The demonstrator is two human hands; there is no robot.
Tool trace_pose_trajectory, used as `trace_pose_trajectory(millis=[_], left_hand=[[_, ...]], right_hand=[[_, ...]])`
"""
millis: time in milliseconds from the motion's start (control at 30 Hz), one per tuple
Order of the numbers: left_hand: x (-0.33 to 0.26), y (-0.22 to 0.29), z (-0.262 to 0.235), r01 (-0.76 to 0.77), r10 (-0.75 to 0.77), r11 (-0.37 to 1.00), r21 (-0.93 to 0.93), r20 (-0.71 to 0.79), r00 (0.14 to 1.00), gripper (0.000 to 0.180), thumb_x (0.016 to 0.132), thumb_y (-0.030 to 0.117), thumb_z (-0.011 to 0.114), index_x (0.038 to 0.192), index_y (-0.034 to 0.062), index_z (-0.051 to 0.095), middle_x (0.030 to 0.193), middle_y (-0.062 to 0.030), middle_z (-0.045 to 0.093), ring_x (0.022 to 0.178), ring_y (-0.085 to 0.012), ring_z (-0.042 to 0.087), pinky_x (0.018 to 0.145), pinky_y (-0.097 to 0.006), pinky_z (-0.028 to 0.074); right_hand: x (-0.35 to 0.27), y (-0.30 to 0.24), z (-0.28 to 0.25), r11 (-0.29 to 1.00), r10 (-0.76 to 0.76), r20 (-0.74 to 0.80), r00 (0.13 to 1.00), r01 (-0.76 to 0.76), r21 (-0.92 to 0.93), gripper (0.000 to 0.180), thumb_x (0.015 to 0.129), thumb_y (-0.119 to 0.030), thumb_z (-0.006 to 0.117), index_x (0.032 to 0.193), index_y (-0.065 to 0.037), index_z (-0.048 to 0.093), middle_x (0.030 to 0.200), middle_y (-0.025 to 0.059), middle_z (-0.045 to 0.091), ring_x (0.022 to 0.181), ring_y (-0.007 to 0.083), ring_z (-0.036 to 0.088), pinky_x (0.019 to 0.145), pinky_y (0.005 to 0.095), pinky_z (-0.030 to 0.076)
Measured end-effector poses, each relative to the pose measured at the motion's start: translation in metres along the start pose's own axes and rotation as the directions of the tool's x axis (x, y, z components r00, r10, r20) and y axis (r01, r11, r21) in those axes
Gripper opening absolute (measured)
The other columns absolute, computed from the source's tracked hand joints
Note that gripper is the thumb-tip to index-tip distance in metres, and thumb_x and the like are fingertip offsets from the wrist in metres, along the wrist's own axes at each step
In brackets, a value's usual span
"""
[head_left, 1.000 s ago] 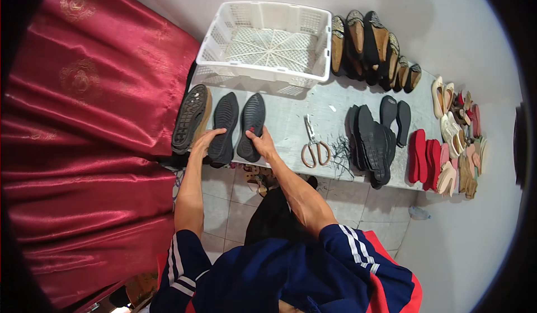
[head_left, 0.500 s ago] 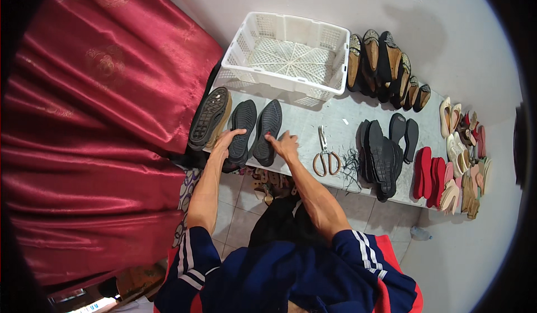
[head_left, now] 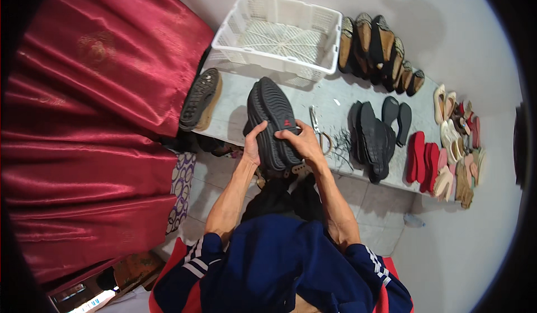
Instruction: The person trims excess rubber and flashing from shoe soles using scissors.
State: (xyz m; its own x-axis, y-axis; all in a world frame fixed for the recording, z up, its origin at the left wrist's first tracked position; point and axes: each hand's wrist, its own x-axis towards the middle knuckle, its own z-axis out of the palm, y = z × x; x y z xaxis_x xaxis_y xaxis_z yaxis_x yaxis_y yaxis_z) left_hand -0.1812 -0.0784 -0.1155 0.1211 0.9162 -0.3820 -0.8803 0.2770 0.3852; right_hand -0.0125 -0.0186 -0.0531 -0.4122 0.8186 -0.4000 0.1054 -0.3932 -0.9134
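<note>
A pair of black shoe soles (head_left: 275, 103) is lifted in front of me, pressed side by side, ridged tread up, with a small red mark on the right one. My left hand (head_left: 253, 145) grips the left sole's edge, thumb on top. My right hand (head_left: 305, 143) is closed round the right sole, thumb across its tread; the fingers underneath are hidden. Just beyond the right hand lie scissors (head_left: 315, 118), partly covered by it. Black trimmings (head_left: 342, 142) lie beside them. At the table's left end rest black soles with a tan edge (head_left: 201, 100).
A white plastic crate (head_left: 274, 55) stands at the back of the grey table (head_left: 232, 89). Several patterned flats (head_left: 380, 44) line the wall. Black soles (head_left: 372, 139), red soles (head_left: 417, 156) and pale shoes (head_left: 456, 151) fill the right. A red curtain (head_left: 95, 145) hangs at left.
Two black soles that lay apart on the table are now brought together and raised toward me in both hands. The view has shifted slightly.
</note>
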Motion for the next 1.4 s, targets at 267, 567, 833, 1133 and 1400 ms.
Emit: trace_pose_trajectory(millis=[267, 567, 833, 1133, 1400], left_hand=[[0.035, -0.076, 0.006, 0.286, -0.287, 0.958, 0.029, 0.085, 0.954, 0.057, 0.091, 0.030, 0.069, 0.135, -0.0037, 0.057, 0.123, -0.0219, 0.068, 0.110, -0.0355, 0.069, 0.101, -0.050, 0.055], [0.047, -0.103, 0.006, 0.225, -0.246, 0.919, 0.323, 0.026, 0.969, 0.039, 0.085, 0.013, 0.069, 0.120, -0.0045, 0.066, 0.111, -0.0161, 0.073, 0.097, -0.0270, 0.073, 0.090, -0.042, 0.061], [0.036, -0.107, 0.014, 0.199, -0.179, 0.950, 0.242, -0.099, 0.979, 0.035, 0.085, 0.010, 0.070, 0.117, -0.0023, 0.067, 0.108, -0.0145, 0.073, 0.093, -0.0261, 0.073, 0.088, -0.040, 0.061], [0.021, -0.092, 0.035, 0.193, -0.201, 0.958, 0.210, 0.015, 0.980, 0.038, 0.083, 0.011, 0.066, 0.117, -0.0067, 0.067, 0.108, -0.0180, 0.074, 0.093, -0.0291, 0.074, 0.091, -0.043, 0.061], [0.027, -0.101, 0.014, 0.141, -0.134, 0.958, 0.248, -0.045, 0.990, 0.035, 0.082, 0.006, 0.075, 0.115, -0.0011, 0.070, 0.109, -0.0124, 0.074, 0.096, -0.0243, 0.073, 0.090, -0.040, 0.060]], right_hand=[[-0.049, 0.032, -0.068, 0.973, -0.029, -0.292, 0.956, -0.039, -0.227, 0.061, 0.072, -0.022, 0.088, 0.120, 0.008, 0.062, 0.101, 0.0152, 0.074, 0.091, 0.0187, 0.072, 0.081, 0.0307, 0.058], [-0.072, 0.064, -0.114, 0.925, 0.221, -0.202, 0.954, -0.139, 0.354, 0.045, 0.077, -0.014, 0.074, 0.117, 0.004, 0.063, 0.102, 0.0105, 0.069, 0.086, 0.0168, 0.067, 0.079, 0.0300, 0.056], [-0.068, 0.071, -0.094, 0.977, 0.141, -0.238, 0.961, -0.096, 0.192, 0.073, 0.072, -0.018, 0.081, 0.136, 0.005, 0.053, 0.119, 0.0138, 0.066, 0.100, 0.0197, 0.066, 0.089, 0.0315, 0.053], [-0.071, 0.076, -0.107, 0.895, 0.215, -0.111, 0.970, -0.150, 0.421, 0.044, 0.088, -0.035, 0.072, 0.116, -0.003, 0.061, 0.103, 0.0056, 0.064, 0.088, 0.0140, 0.065, 0.076, 0.0277, 0.054], [-0.072, 0.053, -0.100, 0.969, 0.110, 0.023, 0.994, -0.112, 0.222, 0.077, 0.086, -0.020, 0.074, 0.152, 0.002, 0.042, 0.135, 0.0131, 0.059, 0.120, 0.0190, 0.059, 0.102, 0.0314, 0.047]])
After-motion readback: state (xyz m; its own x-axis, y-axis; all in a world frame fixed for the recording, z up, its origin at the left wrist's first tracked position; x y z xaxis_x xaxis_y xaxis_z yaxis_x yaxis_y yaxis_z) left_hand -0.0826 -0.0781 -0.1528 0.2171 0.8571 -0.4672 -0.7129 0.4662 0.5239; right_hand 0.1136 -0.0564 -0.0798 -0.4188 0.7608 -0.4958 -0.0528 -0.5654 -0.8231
